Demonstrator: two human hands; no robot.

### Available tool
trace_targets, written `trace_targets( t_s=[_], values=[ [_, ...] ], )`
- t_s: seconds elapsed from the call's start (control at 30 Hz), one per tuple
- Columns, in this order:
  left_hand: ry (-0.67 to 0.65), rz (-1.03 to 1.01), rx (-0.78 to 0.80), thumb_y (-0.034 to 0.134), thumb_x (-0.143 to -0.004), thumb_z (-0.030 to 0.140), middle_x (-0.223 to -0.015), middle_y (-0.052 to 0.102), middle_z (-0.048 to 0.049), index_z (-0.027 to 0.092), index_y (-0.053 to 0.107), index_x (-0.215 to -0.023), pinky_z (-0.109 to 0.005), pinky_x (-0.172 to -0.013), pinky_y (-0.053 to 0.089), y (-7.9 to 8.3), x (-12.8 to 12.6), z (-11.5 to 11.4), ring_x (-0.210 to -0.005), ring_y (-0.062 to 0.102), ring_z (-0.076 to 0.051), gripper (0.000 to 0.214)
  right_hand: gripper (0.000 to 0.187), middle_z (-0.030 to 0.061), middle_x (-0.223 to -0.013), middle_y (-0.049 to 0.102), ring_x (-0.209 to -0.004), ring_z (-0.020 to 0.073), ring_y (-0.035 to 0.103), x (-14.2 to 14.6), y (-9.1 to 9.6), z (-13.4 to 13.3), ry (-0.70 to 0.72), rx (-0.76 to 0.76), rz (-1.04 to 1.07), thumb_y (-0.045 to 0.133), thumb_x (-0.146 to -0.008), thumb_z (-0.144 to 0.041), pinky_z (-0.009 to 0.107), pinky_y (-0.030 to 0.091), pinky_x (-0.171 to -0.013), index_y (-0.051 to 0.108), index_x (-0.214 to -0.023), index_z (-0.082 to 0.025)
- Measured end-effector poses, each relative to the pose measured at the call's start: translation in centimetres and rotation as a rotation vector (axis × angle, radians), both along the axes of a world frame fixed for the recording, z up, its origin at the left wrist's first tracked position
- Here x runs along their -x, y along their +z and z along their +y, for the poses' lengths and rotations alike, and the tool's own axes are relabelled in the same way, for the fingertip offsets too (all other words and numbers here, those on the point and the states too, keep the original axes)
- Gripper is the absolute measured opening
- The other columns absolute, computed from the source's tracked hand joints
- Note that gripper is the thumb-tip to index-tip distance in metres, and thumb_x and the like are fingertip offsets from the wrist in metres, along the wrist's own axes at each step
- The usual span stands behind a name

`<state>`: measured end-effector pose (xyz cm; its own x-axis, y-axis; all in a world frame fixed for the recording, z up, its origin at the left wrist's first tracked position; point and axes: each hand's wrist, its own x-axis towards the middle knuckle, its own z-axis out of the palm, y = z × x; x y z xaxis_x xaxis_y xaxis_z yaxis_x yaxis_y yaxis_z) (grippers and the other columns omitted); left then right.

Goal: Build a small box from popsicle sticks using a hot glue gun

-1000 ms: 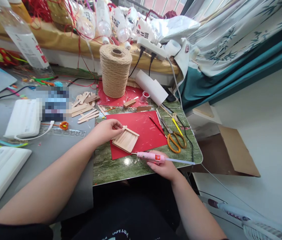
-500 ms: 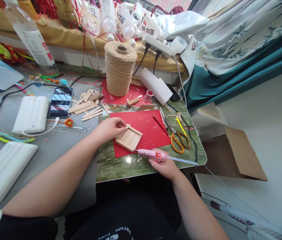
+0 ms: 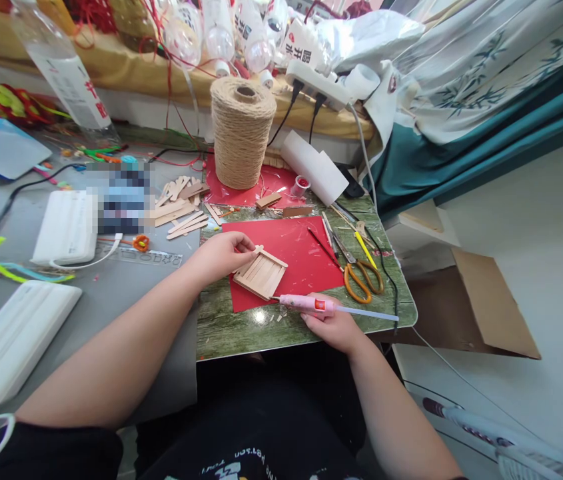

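Observation:
My left hand [image 3: 222,255] pinches the far left corner of a small panel of glued wooden craft sticks [image 3: 262,275] that lies on a red paper sheet [image 3: 295,250]. My right hand [image 3: 334,327] grips a pink glue gun [image 3: 307,305] with a pale glue stick jutting out to the right. The gun's nozzle points left and sits at the near edge of the stick panel. Both hands rest over the green patterned table [image 3: 241,330].
Orange-handled scissors [image 3: 361,279] and thin tools lie right of the red sheet. Behind stand a twine spool [image 3: 242,132], a white paper roll [image 3: 314,168] and loose craft sticks [image 3: 178,207]. A power strip [image 3: 317,85], bottles and white boxes [image 3: 65,227] crowd the back and left.
The glue gun's nozzle has come up from below the red sheet to the near edge of the stick panel. My left hand keeps its pinch on the panel's corner.

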<state>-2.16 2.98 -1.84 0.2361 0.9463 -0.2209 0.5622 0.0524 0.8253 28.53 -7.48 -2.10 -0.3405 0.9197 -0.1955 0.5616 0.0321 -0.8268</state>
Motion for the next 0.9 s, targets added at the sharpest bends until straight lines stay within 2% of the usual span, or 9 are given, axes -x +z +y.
trace_targets(
  t_s=[0.33,0.57,0.67,0.77,0.9],
  values=[
    [0.000,-0.002,-0.003,0.073,-0.082,0.047,-0.092,0.077,-0.0044,0.023,0.073,-0.095,-0.032,-0.068,0.050,0.1,0.0,0.0,-0.079,0.069,-0.020,0.027,0.006,0.0014,-0.075,0.067,-0.072,0.0203,0.063,-0.4,-0.3,0.1,0.010,0.027,0.039,0.070,-0.083,-0.024,0.031,0.051,-0.067,0.070,-0.087,-0.021],
    [0.004,0.013,0.009,0.074,-0.082,0.048,-0.093,0.077,-0.0040,0.023,0.074,-0.097,-0.032,-0.069,0.050,0.3,0.0,0.0,-0.079,0.069,-0.020,0.029,0.016,0.0023,-0.079,0.075,-0.073,0.0208,0.069,-0.1,0.0,0.1,-0.037,0.065,0.082,0.071,-0.083,-0.023,0.031,0.056,-0.067,0.077,-0.098,-0.020],
    [0.003,0.016,0.013,0.074,-0.082,0.052,-0.094,0.077,-0.0046,0.024,0.074,-0.098,-0.032,-0.068,0.051,0.1,0.0,0.1,-0.080,0.069,-0.021,0.032,0.028,0.0053,-0.101,0.081,-0.093,0.0255,0.076,0.1,0.5,0.2,0.023,0.066,0.150,0.067,-0.088,-0.022,0.035,0.060,-0.082,0.080,-0.112,-0.022],
    [-0.016,0.011,0.002,0.073,-0.084,0.054,-0.095,0.077,-0.0050,0.024,0.074,-0.097,-0.032,-0.068,0.050,-0.3,0.1,0.2,-0.081,0.070,-0.021,0.033,0.040,0.0055,-0.128,0.078,-0.121,0.0294,0.072,0.3,1.0,0.3,0.090,0.065,0.229,0.062,-0.092,-0.021,0.042,0.057,-0.102,0.077,-0.129,-0.027],
    [-0.013,0.004,0.003,0.073,-0.083,0.054,-0.095,0.077,-0.0058,0.024,0.074,-0.098,-0.031,-0.066,0.050,-0.7,0.2,0.3,-0.082,0.070,-0.022,0.034,0.043,0.0057,-0.131,0.076,-0.125,0.0316,0.070,0.4,1.2,0.4,0.093,0.091,0.205,0.062,-0.091,-0.020,0.045,0.058,-0.102,0.076,-0.132,-0.028]
  ],
)
